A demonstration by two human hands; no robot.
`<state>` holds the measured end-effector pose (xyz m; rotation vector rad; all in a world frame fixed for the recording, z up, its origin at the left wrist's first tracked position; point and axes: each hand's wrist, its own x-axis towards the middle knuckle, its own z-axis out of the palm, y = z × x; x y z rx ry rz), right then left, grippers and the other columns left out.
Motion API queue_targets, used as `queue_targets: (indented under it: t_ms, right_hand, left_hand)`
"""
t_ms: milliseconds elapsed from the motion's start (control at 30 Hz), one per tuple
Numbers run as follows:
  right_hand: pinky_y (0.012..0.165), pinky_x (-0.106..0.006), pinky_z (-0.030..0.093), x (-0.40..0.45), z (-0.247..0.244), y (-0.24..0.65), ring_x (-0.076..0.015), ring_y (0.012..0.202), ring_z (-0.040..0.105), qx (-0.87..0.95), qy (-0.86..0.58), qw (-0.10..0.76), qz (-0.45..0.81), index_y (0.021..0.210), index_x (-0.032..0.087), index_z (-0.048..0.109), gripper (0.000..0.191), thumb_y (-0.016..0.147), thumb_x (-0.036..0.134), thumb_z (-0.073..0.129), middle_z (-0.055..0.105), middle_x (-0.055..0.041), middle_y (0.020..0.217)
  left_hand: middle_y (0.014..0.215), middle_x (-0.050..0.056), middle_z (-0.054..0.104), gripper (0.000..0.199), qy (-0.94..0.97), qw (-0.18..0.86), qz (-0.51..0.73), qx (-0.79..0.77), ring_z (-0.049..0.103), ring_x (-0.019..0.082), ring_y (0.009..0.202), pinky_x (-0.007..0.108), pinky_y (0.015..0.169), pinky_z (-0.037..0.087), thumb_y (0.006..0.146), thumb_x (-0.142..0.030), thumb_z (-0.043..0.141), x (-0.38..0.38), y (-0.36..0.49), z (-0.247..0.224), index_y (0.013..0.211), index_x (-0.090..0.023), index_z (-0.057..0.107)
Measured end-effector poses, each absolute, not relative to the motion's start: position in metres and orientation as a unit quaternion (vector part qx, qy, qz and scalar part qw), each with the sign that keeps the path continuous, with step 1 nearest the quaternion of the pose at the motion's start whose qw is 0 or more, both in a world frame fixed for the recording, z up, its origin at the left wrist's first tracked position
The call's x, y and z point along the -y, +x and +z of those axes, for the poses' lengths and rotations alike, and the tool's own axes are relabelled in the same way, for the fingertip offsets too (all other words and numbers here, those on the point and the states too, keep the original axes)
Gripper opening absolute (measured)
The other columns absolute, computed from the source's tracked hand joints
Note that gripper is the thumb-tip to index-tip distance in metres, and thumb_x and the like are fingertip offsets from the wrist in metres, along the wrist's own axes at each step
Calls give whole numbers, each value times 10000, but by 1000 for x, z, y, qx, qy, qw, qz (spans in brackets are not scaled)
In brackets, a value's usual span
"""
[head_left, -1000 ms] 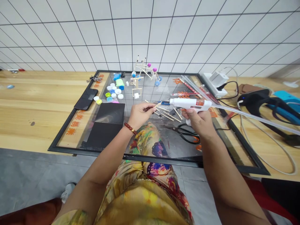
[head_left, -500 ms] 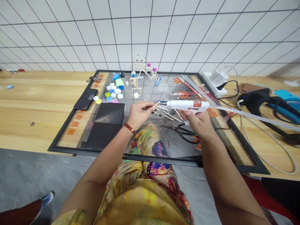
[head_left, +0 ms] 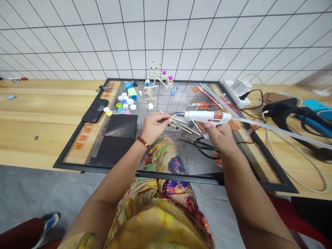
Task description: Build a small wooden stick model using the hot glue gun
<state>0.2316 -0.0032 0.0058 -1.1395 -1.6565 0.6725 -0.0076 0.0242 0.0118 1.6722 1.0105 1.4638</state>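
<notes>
My right hand (head_left: 219, 135) is wrapped round the handle of a white hot glue gun (head_left: 201, 116), a clear glue stick (head_left: 275, 128) trailing from its back. The gun's nozzle points left, close to the tip of a thin wooden stick (head_left: 173, 117) pinched in my left hand (head_left: 155, 125). Whether nozzle and stick touch I cannot tell. Below and right of the nozzle, several loose wooden sticks (head_left: 188, 129) lie on the glass. Black-handled scissors (head_left: 204, 147) rest under my right hand. Farther back stand small stick models (head_left: 150, 95) with bottle caps fixed to them.
Several bottle caps (head_left: 126, 101) and a phone (head_left: 95, 110) lie at left, beside black sheets (head_left: 118, 138). A black-framed glass panel (head_left: 70, 167) covers the table. At right are a power strip (head_left: 237, 93), a cable (head_left: 293, 176) and a black strap-like device (head_left: 282, 110).
The nozzle has shifted very slightly up from the stick's tip. My hands otherwise keep almost the same place, and the view has tilted a little.
</notes>
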Motion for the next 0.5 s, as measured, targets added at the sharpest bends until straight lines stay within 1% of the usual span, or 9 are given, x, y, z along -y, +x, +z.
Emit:
queue_targets:
  t_ms: [233,367,500]
  right_hand:
    - [575,-290,335,4,11,231,-129,578,423,696,-468,485,247,571,197,479,498,898,570,513,469,2,599]
    - [564,-291,325,3,8,232,-130,572,418,695,-466,484,256,579,198,487,485,892,566,529,471,1,597]
    - [571,-295,328,2,2,233,-136,580,430,685,-454,494,283,628,203,503,438,877,559,559,478,6,614]
  left_hand:
    - [751,44,736,74,648,335,563,-389,653,139,685,249,625,518,716,-160,739,-25,-8,10,766,-190,784]
    - [753,45,737,76,638,342,566,-393,643,132,676,246,623,511,713,-162,741,-26,-8,10,772,-182,784]
    - [747,46,735,79,638,347,564,-394,641,131,672,243,619,507,707,-154,743,-25,-8,10,768,-181,785]
